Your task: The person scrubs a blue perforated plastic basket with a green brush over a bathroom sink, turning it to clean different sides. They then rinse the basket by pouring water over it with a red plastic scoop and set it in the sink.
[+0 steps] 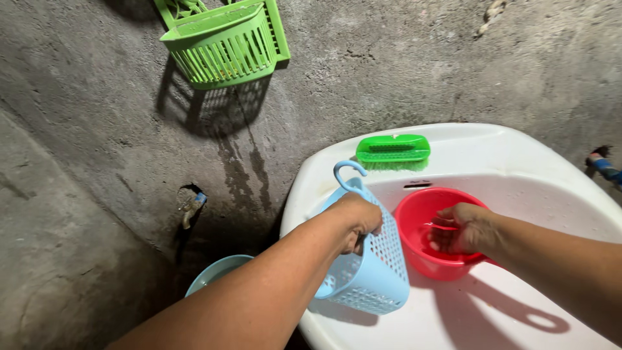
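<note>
My left hand (pixel 358 220) grips the rim of a light blue perforated plastic basket (pixel 376 272) with a hook handle, tilted on the left edge of a white sink (pixel 512 162). Inside a red plastic bowl (pixel 414 214) that sits in the sink's basin is my right hand (pixel 463 228), fingers curled downward into the bowl. Nothing is visibly held in it. The basket and the bowl stand side by side, nearly touching.
A green scrub brush (pixel 393 149) lies on the sink's back ledge. A green slatted plastic rack (pixel 223 42) hangs on the grey concrete wall at the upper left. A light blue basin (pixel 217 272) sits below the sink's left side, near a small wall tap (pixel 192 206).
</note>
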